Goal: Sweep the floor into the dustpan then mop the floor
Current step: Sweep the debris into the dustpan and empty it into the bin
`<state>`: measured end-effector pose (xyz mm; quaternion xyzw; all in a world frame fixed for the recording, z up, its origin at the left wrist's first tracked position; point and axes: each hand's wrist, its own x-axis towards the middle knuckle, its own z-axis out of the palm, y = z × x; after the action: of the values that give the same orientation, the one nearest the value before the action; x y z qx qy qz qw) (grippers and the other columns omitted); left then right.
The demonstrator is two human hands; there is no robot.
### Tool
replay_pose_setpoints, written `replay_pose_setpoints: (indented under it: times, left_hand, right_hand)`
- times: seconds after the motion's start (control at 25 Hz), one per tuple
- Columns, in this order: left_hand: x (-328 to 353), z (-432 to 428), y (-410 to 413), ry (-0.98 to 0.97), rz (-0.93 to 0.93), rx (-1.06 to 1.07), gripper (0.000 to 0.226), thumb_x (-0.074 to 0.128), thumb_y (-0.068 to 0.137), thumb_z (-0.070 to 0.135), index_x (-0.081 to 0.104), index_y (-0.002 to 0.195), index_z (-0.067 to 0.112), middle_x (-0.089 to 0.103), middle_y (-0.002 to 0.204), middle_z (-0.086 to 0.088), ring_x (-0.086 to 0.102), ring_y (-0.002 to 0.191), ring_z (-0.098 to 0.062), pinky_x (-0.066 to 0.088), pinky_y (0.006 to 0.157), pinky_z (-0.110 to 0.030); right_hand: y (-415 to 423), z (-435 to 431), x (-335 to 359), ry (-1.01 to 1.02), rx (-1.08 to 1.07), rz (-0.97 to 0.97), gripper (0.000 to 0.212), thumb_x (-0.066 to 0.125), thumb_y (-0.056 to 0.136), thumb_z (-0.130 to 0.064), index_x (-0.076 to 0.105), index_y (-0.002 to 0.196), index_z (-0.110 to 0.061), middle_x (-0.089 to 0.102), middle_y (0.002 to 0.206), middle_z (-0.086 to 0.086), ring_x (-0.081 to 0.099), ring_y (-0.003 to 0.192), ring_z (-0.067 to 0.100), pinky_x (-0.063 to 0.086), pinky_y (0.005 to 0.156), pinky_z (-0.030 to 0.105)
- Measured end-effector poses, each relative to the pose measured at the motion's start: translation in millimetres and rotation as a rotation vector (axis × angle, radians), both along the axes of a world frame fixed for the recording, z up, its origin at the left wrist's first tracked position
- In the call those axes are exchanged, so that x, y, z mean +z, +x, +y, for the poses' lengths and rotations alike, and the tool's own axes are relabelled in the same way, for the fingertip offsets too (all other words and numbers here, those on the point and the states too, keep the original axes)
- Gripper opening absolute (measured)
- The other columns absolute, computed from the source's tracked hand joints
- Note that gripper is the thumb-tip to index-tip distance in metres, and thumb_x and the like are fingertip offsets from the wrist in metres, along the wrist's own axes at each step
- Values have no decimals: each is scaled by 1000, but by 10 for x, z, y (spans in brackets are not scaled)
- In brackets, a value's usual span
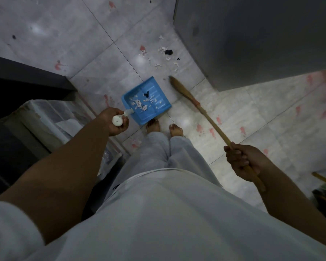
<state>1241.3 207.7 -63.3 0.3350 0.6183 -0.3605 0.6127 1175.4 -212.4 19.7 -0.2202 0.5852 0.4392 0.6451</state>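
A blue dustpan (159, 108) rests on the grey tiled floor (83, 44) just ahead of my bare feet, with white scraps and a black bit lying inside it. My left hand (114, 123) is shut on the white end of the dustpan's handle. My right hand (242, 160) grips the wooden stick of a broom (205, 114). The broom's straw head (180, 86) touches the floor right of the dustpan. More white and black scraps (166, 55) lie scattered on the tiles beyond the pan.
A tall grey cabinet or fridge (262, 38) fills the upper right. A dark counter (26, 74) and a clear plastic bin (51, 119) stand at the left. Reddish marks dot the tiles. Another wooden handle (322, 178) shows at the right edge.
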Motion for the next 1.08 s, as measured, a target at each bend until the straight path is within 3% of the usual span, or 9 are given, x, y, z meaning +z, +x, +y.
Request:
replay_pose_setpoints:
  times: [0.16, 0.32, 0.56, 0.72, 0.92, 1.0, 1.08]
  left_hand:
    - [-12, -7, -30, -11, -5, 12, 30, 40, 96, 12, 36, 123, 1, 44, 76, -9, 45, 60, -9, 45, 38, -16]
    - [-74, -3, -65, -25, -9, 17, 33, 40, 95, 12, 36, 126, 2, 45, 76, -9, 49, 50, -10, 45, 39, -16]
    - [-108, -5, -26, -39, -13, 40, 37, 40, 95, 13, 36, 130, 1, 45, 76, -10, 48, 50, -10, 46, 39, -16]
    - [-85, 13, -30, -36, -10, 53, 36, 40, 95, 13, 35, 129, 1, 45, 77, -10, 46, 56, -10, 46, 39, -16]
    - [-44, 37, -38, -49, -26, 79, 32, 39, 96, 13, 36, 126, 1, 45, 76, -11, 45, 61, -9, 45, 39, -15]
    - [-41, 59, -45, -55, -29, 106, 33, 39, 96, 14, 37, 126, -1, 46, 76, -11, 45, 59, -9, 45, 39, -15]
    - [-50, 63, -42, -56, -33, 126, 31, 39, 96, 13, 37, 123, -3, 46, 76, -11, 46, 59, -9, 45, 39, -15]
  right_hand:
    - [155, -246, -90, -97, -71, -38, 11, 48, 83, -21, 48, 77, -12, 39, 42, -5, 35, 27, 5, 29, 26, 13]
    - [314, -147, -376, -200, -213, -6, 24, 39, 100, -21, 45, 78, -12, 38, 43, -7, 33, 29, 3, 29, 29, 12]
    - [144, 114, -286, -125, -100, 24, 27, 37, 102, -24, 46, 81, -10, 38, 46, -6, 33, 29, 4, 25, 29, 10]
    - [-75, -119, 69, -39, -15, -9, 19, 46, 92, -25, 52, 83, -9, 40, 48, -7, 36, 30, 5, 28, 26, 12]
    - [326, -205, 39, -81, 35, -46, 13, 63, 71, -16, 51, 76, -12, 38, 42, -3, 34, 27, 4, 25, 26, 10]
    - [558, -114, -133, -139, -10, -36, 10, 56, 83, -13, 48, 78, -11, 38, 42, -3, 34, 27, 3, 27, 27, 11]
    - [703, 69, -327, -164, -44, -18, 23, 39, 99, -19, 45, 79, -10, 37, 42, -5, 34, 28, 4, 27, 28, 13]
